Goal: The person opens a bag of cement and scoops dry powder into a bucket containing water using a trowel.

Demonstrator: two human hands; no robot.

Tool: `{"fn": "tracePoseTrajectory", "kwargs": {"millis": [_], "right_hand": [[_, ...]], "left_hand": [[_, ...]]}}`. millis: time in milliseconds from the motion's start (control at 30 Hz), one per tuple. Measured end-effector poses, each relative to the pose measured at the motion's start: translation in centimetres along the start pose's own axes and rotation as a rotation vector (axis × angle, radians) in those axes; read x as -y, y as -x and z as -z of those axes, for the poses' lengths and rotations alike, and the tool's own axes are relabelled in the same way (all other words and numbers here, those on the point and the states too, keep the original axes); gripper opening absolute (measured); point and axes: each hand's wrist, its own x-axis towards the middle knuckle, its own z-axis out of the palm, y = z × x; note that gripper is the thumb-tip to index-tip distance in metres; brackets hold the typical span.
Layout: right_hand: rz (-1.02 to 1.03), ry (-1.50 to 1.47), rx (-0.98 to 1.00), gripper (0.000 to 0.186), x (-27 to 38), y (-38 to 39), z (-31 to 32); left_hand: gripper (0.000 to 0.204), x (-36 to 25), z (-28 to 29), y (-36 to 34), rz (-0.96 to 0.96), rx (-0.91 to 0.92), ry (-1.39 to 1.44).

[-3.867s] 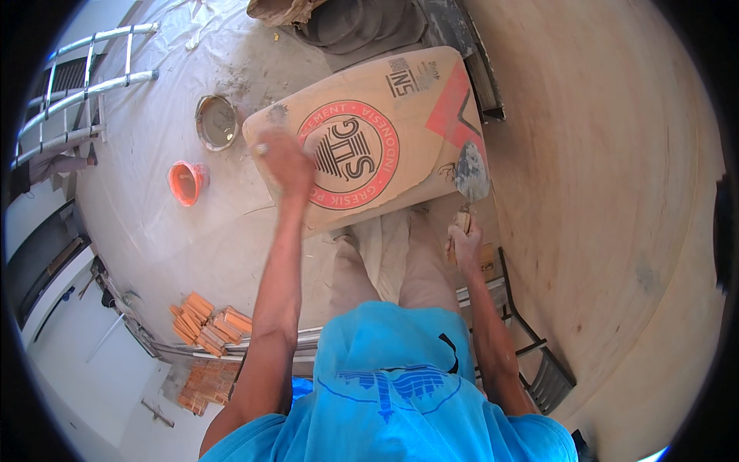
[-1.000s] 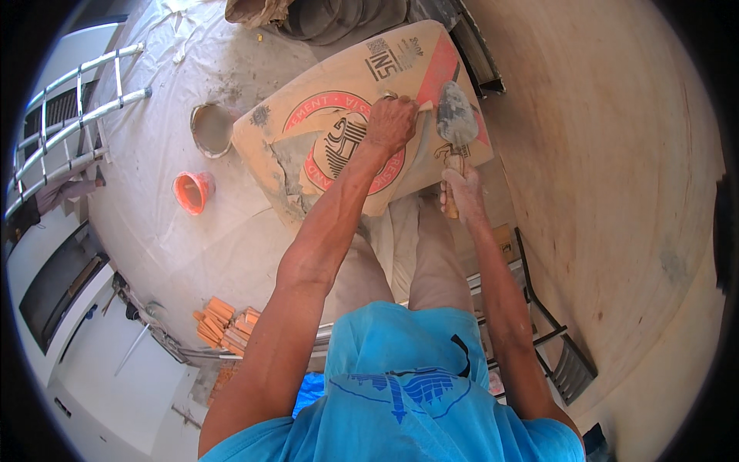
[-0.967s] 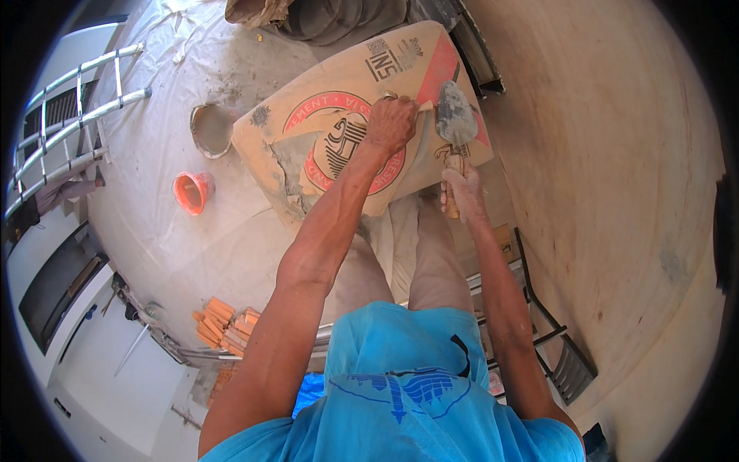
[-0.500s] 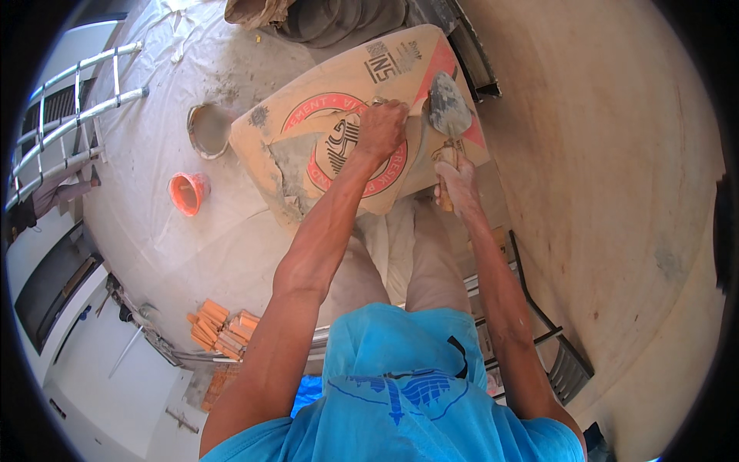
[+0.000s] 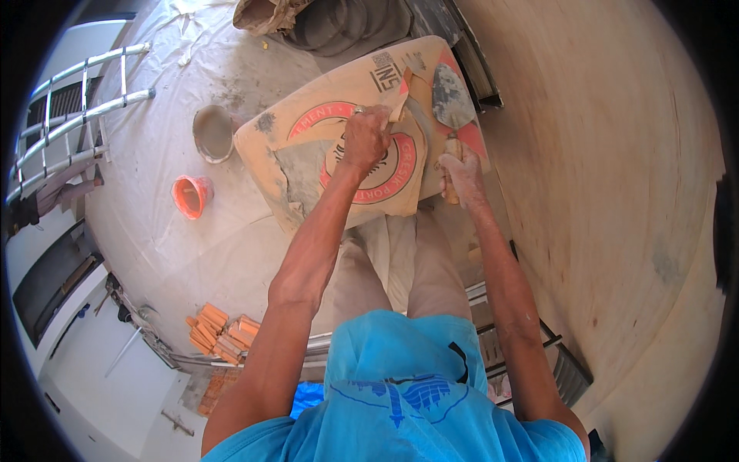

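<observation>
Here | left hand clamped on torn paper of the sack | right hand clamped round the trowel | orange bucket sits leftward on the sheet

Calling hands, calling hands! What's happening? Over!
Left hand gripping torn paper flap of brown sack. Right hand holding trowel, blade over sack. Sack's top paper torn. Orange bucket left of sack, apart.

Longer tear across the paper bag now
</observation>
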Motion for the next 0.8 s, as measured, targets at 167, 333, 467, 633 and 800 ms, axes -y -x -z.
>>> {"fn": "tracePoseTrajectory", "kwargs": {"millis": [167,333,467,633,800], "right_hand": [[0.013,-0.002,0.0,0.019,1.0,-0.2,-0.1],[0.004,0.015,-0.004,0.017,0.5,-0.1,0.5],[-0.003,0.065,0.007,0.017,0.7,0.5,0.5],[0.007,0.076,0.032,0.015,-0.1,0.0,0.4],[0.012,0.114,0.072,0.014,-0.1,-0.2,-0.3]], "left_hand": [[0.027,0.4,0.3,0.1,-0.011,0.001,0.023],[0.025,0.5,1.5,0.2,-0.09,-0.053,-0.019],[0.028,0.2,2.1,1.1,-0.083,0.023,-0.038],[0.029,-0.3,3.3,3.4,-0.033,-0.018,-0.023],[0.032,0.8,5.8,7.9,0.021,-0.064,-0.044]]}}
